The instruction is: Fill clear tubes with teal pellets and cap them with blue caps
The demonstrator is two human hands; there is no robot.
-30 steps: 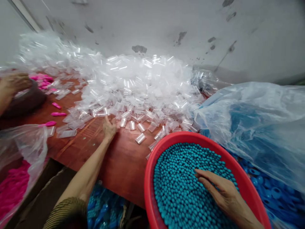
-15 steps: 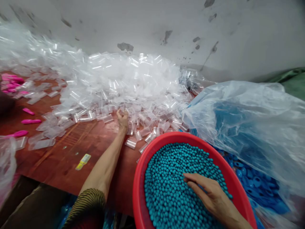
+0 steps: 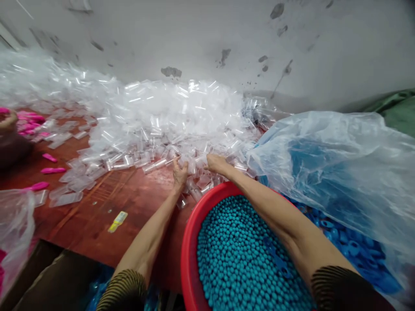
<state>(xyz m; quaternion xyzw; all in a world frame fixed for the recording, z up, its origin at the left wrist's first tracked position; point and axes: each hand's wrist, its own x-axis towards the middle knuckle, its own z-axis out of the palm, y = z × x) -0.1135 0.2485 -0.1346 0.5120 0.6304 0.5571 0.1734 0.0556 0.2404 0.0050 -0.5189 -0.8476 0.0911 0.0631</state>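
Both my hands are at the front of a large heap of clear plastic sleeves (image 3: 181, 116) on the red-brown table. My left hand (image 3: 180, 175) is at the heap's front edge, thumb and forefinger apart, with loose sleeves beside it. To its right, my right hand (image 3: 216, 164) is among the sleeves with its fingers curled down; what they hold is hidden. My right forearm crosses a red basin (image 3: 188, 255) full of small teal beads (image 3: 233, 242). A blue plastic piece (image 3: 277, 259) lies on the beads, partly under that arm.
A translucent plastic bag (image 3: 340, 160) covers part of a pile of blue plastic pieces (image 3: 353, 248) at right. Pink pieces (image 3: 53, 170) lie at left, near another person's hand (image 3: 8, 123). A yellow-and-white label (image 3: 117, 221) sits on the table (image 3: 94, 233). Behind stands a stained wall (image 3: 194, 39).
My right hand has moved from over the beads to the sleeves, and a blue piece now shows on the beads. My left hand has shifted slightly right. Another person's hand appears at left.
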